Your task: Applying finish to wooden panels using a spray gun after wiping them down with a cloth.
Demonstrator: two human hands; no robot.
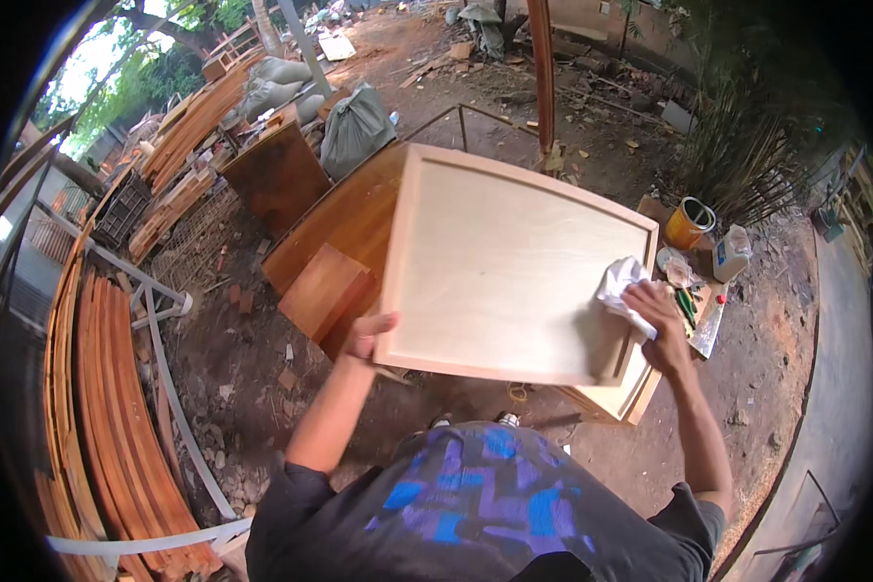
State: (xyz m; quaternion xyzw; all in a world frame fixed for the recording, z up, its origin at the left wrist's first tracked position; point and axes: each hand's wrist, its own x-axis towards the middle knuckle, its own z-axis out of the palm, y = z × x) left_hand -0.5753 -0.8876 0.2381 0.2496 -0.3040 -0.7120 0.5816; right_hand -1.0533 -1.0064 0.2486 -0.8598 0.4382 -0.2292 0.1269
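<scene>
The dark, short-sleeved shirt (485, 509) is patterned in blue and purple.

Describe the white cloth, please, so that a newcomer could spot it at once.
Find the large, pale framed panel in the middle of the view, held near its lower left corner by the left hand. Follow it to its right edge, where the right hand is. The white cloth is bunched beneath that hand, its crumpled folds unlike the panel's smooth tan surface.

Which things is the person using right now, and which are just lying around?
Being used:
pale framed panel
left hand, gripping its left edge
white cloth, in the right hand

Probably just lying about:
grey sack
black crate
long reddish planks
</scene>
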